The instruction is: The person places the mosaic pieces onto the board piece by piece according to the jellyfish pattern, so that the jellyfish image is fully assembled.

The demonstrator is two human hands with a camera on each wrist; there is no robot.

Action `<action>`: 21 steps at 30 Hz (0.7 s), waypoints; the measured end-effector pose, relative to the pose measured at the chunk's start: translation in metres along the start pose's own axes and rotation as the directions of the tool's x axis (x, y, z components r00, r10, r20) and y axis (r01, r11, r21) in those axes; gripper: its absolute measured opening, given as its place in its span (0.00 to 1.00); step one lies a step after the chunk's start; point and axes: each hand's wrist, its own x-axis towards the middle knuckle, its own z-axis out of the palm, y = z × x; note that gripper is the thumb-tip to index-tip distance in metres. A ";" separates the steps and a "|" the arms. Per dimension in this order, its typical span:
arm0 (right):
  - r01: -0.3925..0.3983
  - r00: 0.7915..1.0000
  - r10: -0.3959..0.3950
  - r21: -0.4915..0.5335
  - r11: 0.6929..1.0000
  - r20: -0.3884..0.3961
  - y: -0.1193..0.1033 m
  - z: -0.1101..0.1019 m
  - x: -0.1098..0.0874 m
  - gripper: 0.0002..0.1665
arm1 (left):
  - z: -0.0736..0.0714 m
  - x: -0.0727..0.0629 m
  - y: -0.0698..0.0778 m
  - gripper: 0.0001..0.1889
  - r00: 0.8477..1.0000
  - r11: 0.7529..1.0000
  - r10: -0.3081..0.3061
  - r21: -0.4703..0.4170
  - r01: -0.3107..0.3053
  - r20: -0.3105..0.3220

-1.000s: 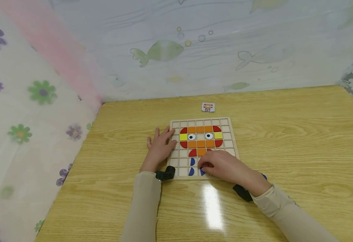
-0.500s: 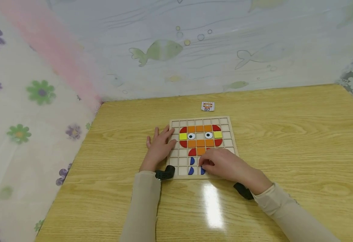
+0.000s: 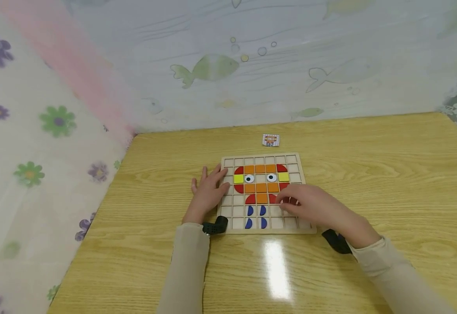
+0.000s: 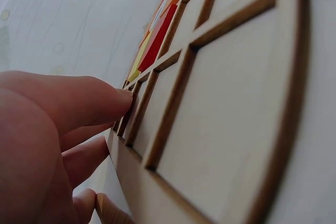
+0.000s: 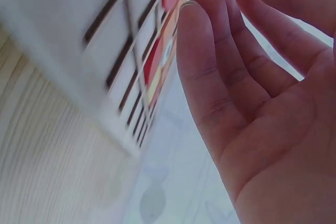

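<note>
A wooden grid board (image 3: 238, 212) lies on the table. My left hand (image 3: 206, 195) rests at its left edge, fingers extended, with the thumb (image 4: 100, 100) on the grid in the left wrist view. Over the board's right side is my right hand (image 3: 317, 204), loosely bent; the right wrist view shows nothing between its fingers (image 5: 197, 56). Orange squares (image 3: 261, 188), yellow squares (image 3: 238, 179), red rounded pieces (image 3: 250, 199) and two round eye pieces (image 3: 249, 179) sit in the cells. Below them are several blue half-circles (image 3: 262, 210) in two columns. The right hand partly covers the red pieces at right.
Behind the board lies a small card (image 3: 271, 140) printed with a coloured grid picture. The wooden table (image 3: 165, 174) meets a wall (image 3: 197, 104) painted with fish at the back. A flowered wall covering (image 3: 28, 144) runs along the left.
My right hand has moved up and right, off the lower blue pieces. Blue half-circles it had covered in the second column now show fully. The left hand has stayed in place.
</note>
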 end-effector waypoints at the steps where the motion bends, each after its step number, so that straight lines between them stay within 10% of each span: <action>1: -0.014 1.000 0.014 0.006 1.000 -0.001 0.003 -0.002 -0.002 0.07 | 0.000 0.000 0.000 0.26 1.000 1.000 -0.001 0.001 0.001 -0.002; 21: -0.079 0.993 0.076 0.039 0.996 0.085 0.059 -0.022 -0.060 0.25 | 0.001 0.000 0.000 0.25 1.000 1.000 0.001 0.008 -0.001 -0.018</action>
